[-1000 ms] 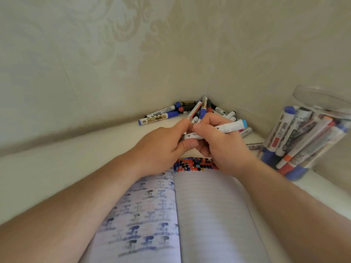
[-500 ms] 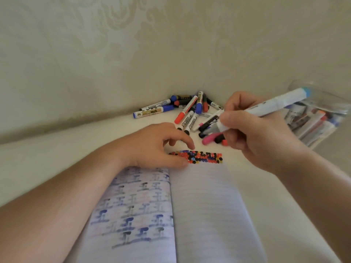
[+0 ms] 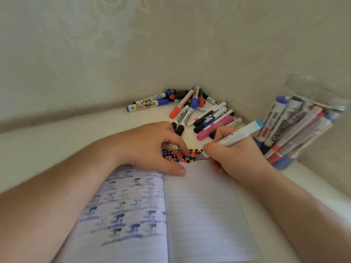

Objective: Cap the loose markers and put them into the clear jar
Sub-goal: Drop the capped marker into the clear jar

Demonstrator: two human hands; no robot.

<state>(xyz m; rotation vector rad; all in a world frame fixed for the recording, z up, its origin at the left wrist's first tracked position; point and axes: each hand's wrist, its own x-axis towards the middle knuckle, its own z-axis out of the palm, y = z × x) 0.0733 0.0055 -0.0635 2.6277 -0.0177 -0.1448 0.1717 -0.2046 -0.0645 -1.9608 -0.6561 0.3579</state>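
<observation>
My right hand (image 3: 235,156) grips a white marker with a light blue end (image 3: 241,134), its tip down on the row of coloured dots at the top of the open notebook (image 3: 199,215). My left hand (image 3: 152,147) rests on the notebook's top edge, fingers curled, thumb flat on the page; whether it holds a cap is hidden. A pile of loose markers (image 3: 197,112) lies in the corner behind the hands. The clear jar (image 3: 303,118) at the right holds several markers.
Two walls meet right behind the marker pile. The pale tabletop (image 3: 57,139) stretches to the left. The notebook covers the near middle, with blue ink marks on its left page.
The hands pulled apart after working together on the white marker. My right hand raised it toward the jar, then brought its tip down to the notebook. My left hand settled on the page.
</observation>
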